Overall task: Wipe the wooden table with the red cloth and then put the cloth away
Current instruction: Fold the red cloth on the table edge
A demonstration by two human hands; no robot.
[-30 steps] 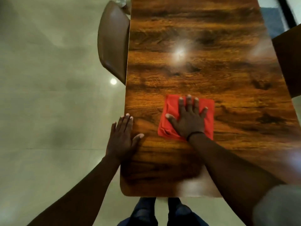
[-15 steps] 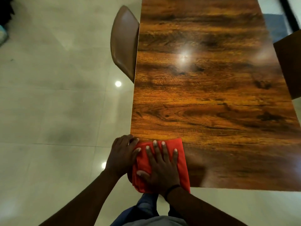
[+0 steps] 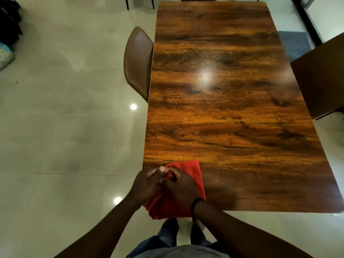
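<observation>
The red cloth (image 3: 193,171) is bunched at the near left corner of the glossy wooden table (image 3: 232,108), partly hanging past the near edge. My left hand (image 3: 147,182) and my right hand (image 3: 179,187) meet over it, fingers curled into its folds. Both hands grip the cloth, and they hide its middle. A dark band circles my right wrist.
A brown chair (image 3: 138,62) is tucked against the table's left side. Another brown piece of furniture (image 3: 322,77) stands at the right edge. Pale tiled floor (image 3: 65,127) spreads to the left, with dark bags (image 3: 7,25) at the far left. My legs show below the table's near edge.
The cloth was dragged from the table's middle back to the near left corner. My right hand went from flat pressing to gripping, and my left hand came off the table edge onto the cloth.
</observation>
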